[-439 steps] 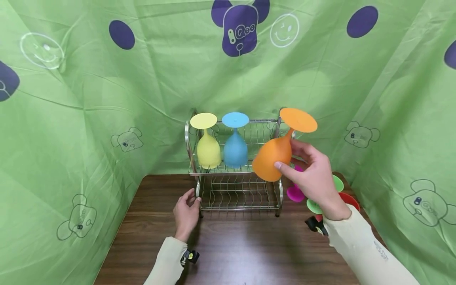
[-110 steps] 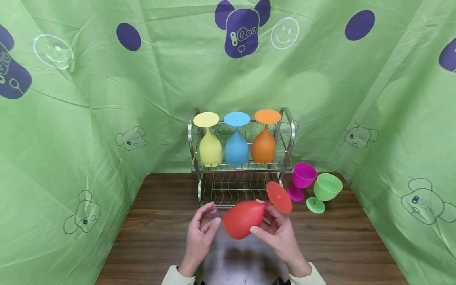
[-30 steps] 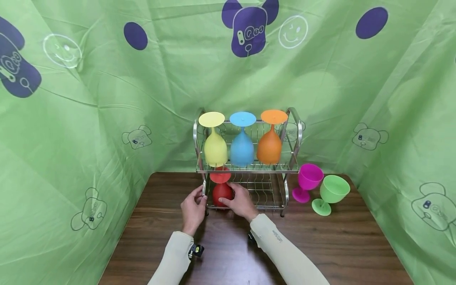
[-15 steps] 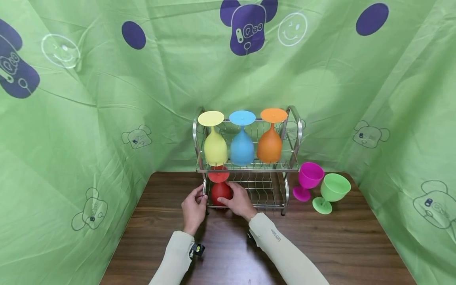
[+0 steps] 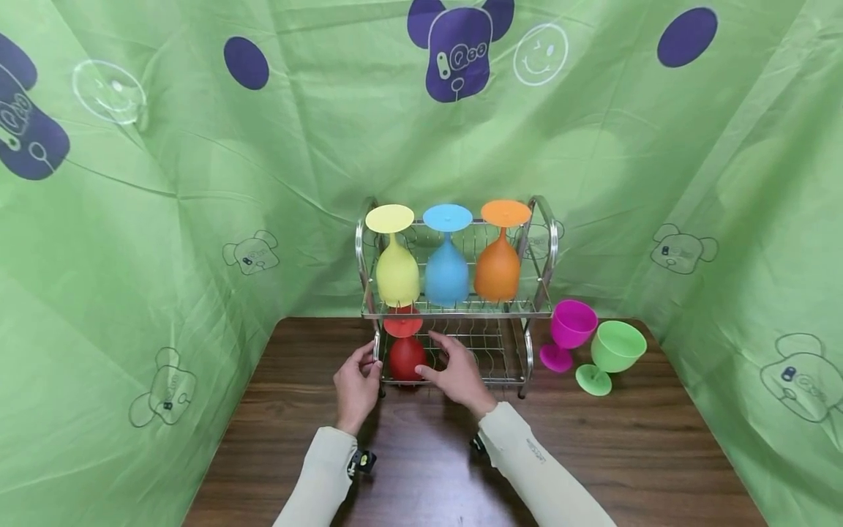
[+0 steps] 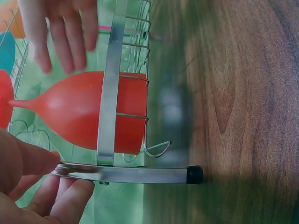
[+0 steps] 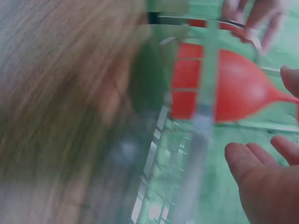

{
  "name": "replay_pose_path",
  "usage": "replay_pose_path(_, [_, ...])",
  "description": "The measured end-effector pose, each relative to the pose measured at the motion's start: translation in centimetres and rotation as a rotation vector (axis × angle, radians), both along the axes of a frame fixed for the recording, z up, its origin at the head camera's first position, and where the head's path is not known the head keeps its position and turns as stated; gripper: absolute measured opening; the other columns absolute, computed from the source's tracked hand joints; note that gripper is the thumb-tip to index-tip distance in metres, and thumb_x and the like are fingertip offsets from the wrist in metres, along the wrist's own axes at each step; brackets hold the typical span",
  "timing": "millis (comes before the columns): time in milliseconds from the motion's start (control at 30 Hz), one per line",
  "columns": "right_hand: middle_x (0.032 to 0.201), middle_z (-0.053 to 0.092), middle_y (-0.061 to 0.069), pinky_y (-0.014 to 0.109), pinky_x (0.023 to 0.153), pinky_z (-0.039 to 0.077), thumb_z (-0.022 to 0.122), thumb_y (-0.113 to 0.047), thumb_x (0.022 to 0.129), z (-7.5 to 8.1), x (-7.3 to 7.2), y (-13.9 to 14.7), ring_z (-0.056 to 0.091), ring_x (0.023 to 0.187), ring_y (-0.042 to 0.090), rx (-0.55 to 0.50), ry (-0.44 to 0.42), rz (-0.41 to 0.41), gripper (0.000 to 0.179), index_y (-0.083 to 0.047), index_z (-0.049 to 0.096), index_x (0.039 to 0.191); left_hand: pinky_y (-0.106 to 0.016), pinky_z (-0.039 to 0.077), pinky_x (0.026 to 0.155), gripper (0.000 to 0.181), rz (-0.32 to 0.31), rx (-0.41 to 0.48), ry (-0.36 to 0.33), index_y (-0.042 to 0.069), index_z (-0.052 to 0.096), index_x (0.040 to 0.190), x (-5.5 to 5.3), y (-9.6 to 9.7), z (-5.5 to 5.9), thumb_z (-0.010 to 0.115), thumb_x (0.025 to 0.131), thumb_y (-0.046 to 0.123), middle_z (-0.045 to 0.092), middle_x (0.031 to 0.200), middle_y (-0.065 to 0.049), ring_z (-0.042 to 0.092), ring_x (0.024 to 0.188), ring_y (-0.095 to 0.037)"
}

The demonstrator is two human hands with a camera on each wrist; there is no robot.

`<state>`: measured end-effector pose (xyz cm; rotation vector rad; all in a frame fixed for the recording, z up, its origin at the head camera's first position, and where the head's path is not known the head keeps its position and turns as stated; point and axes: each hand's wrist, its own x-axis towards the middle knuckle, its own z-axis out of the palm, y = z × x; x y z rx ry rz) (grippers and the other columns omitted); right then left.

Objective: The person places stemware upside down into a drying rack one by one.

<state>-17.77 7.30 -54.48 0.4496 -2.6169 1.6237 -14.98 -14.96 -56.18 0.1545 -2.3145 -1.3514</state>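
A red plastic goblet (image 5: 407, 359) stands upside down at the left end of the lower tier of a metal dish rack (image 5: 454, 315). My left hand (image 5: 356, 388) pinches the rack's left leg between thumb and fingers, as the left wrist view shows closely. Just right of the goblet is my right hand (image 5: 456, 373), thumb and fingers spread apart around nothing. In the right wrist view a gap shows between that hand's fingers (image 7: 243, 156) and the red bowl. Upside down on the upper tier are a yellow goblet (image 5: 398, 274), a blue goblet (image 5: 447, 274) and an orange goblet (image 5: 497, 271).
Right of the rack, a magenta goblet (image 5: 573, 326) and a light green goblet (image 5: 617, 348) stand upright on the dark wooden table (image 5: 619, 454). Green printed fabric (image 5: 316, 132) encloses the back and sides. The upper tier's front rail overhangs the lower tier.
The red goblet went from the right hand above the table into the lower tier. Over the last half second, the right hand has let go and drawn slightly right. The left hand stays on the leg.
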Motion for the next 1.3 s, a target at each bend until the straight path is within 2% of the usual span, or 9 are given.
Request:
replay_pose_path(167, [0.145,0.063,0.011,0.043,0.107,0.058,0.089,-0.021,0.086,2.4,1.4,2.9,0.062,0.135,0.032,-0.1,0.019,-0.041,0.066,-0.014,0.062,0.146,-0.027,0.065,0.075,0.044,-0.002,0.002,-0.004,0.008,0.074,0.132,-0.1,-0.2,0.3,0.077,0.09,-0.006,0.08,0.104,-0.017,0.079,0.089,-0.027])
replay_pose_path(300, [0.143,0.064,0.012,0.044,0.108,0.057,0.088,-0.014,0.086,4.2,2.4,5.3,0.061,0.136,0.036,-0.179,0.04,-0.067,0.059,-0.01,0.066,0.14,-0.027,0.065,0.075,0.044,-0.011,0.004,-0.002,0.008,0.073,0.133,-0.3,-0.3,0.4,0.076,0.091,-0.006,0.08,0.105,-0.018,0.079,0.089,-0.027])
replay_pose_path(467, [0.145,0.064,0.014,0.045,0.108,0.057,0.088,-0.01,0.086,5.4,4.1,8.6,0.061,0.135,0.036,-0.177,0.091,-0.122,0.059,-0.005,0.065,0.14,-0.029,0.066,0.076,0.043,-0.014,0.002,-0.016,0.008,0.074,0.132,-0.3,-0.1,0.5,0.077,0.091,-0.005,0.08,0.104,-0.016,0.078,0.089,-0.026])
replay_pose_path(633, [0.147,0.062,0.012,0.033,0.109,0.055,0.088,-0.014,0.088,5.3,6.0,12.9,0.063,0.131,0.026,-0.102,0.128,-0.252,0.066,-0.008,0.059,0.147,-0.031,0.066,0.078,0.043,-0.019,0.004,-0.025,0.007,0.073,0.132,-0.1,0.0,0.5,0.076,0.091,-0.005,0.08,0.104,-0.016,0.077,0.09,-0.026])
replay_pose_path(767, [0.148,0.062,0.013,0.017,0.104,0.053,0.085,-0.015,0.09,5.5,7.2,16.4,0.064,0.124,0.006,-0.118,0.087,-0.39,0.069,-0.011,0.055,0.152,-0.029,0.066,0.078,0.043,-0.02,-0.002,-0.025,0.006,0.073,0.132,-0.1,-0.1,0.3,0.076,0.091,-0.005,0.079,0.105,-0.016,0.078,0.091,-0.026])
replay_pose_path(867, [0.148,0.061,0.015,0.012,0.099,0.054,0.085,-0.009,0.089,5.5,7.7,18.8,0.06,0.121,-0.005,-0.161,0.093,-0.497,0.069,-0.01,0.055,0.151,-0.028,0.065,0.077,0.042,-0.016,-0.003,-0.02,0.005,0.073,0.132,-0.1,0.0,0.3,0.077,0.091,-0.005,0.08,0.105,-0.016,0.078,0.09,-0.026])
replay_pose_path(1000, [0.144,0.06,0.01,0.007,0.096,0.053,0.087,-0.007,0.086,5.0,7.4,22.0,0.06,0.121,0.0,-0.149,0.166,-0.646,0.068,-0.008,0.059,0.148,-0.03,0.066,0.077,0.042,-0.013,-0.002,-0.021,0.006,0.074,0.131,0.0,0.0,0.2,0.077,0.091,-0.004,0.08,0.104,-0.015,0.078,0.09,-0.026])
replay_pose_path(1133, [0.14,0.06,0.007,0.003,0.095,0.047,0.09,-0.014,0.084,3.9,6.9,25.0,0.059,0.114,0.0,-0.057,0.212,-0.805,0.07,-0.014,0.061,0.148,-0.031,0.066,0.079,0.043,-0.022,0.003,-0.025,0.007,0.073,0.133,-0.1,0.0,0.1,0.076,0.092,-0.004,0.079,0.107,-0.017,0.078,0.091,-0.027])
replay_pose_path(1300, [0.149,0.055,0.008,0.006,0.088,0.04,0.091,-0.03,0.084,2.4,5.9,27.5,0.053,0.103,-0.003,0.04,0.105,-0.895,0.081,-0.022,0.053,0.155,-0.03,0.066,0.077,0.042,-0.019,0.019,-0.032,0.008,0.073,0.132,0.1,-0.2,0.1,0.077,0.091,-0.003,0.08,0.106,-0.017,0.079,0.09,-0.027])
